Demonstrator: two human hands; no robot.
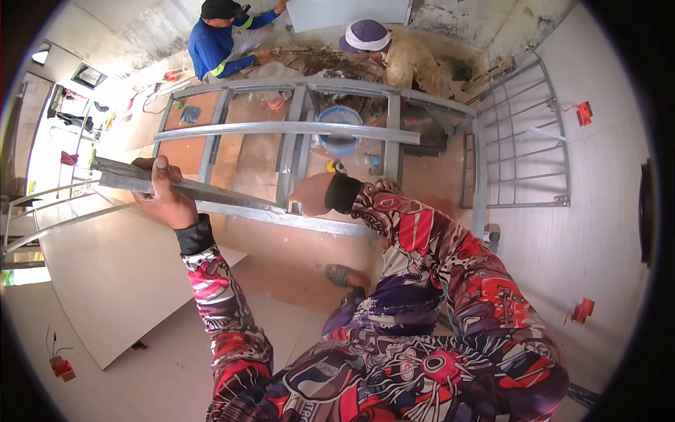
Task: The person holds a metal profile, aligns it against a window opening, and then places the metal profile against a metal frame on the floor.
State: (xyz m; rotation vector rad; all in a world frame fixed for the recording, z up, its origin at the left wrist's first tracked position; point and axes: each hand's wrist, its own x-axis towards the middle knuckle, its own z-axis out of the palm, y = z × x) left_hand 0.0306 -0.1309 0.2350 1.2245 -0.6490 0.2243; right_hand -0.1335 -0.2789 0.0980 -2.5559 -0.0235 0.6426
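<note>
My left hand [165, 193] is wrapped round a grey metal channel [228, 195], thumb up, near its wide left end. The channel slants down to the right, and its far end reaches the joint of a metal stud frame [288, 169]. Beside that end is my right hand [313, 195], closed with its fingers pointing down at the joint; what they grip is hidden. Across the middle of the frame lies a loose metal stud [281, 129]. A yellow tape measure [336, 167] sits just beyond my right wrist.
Beyond the frame crouch two people, one in a blue shirt [211, 49], one in a purple cap [368, 34]. A blue bucket [339, 148] stands behind the bars. A metal grille [517, 141] leans at right. A pale board [126, 274] lies at left; red boxes [583, 114] dot the walls.
</note>
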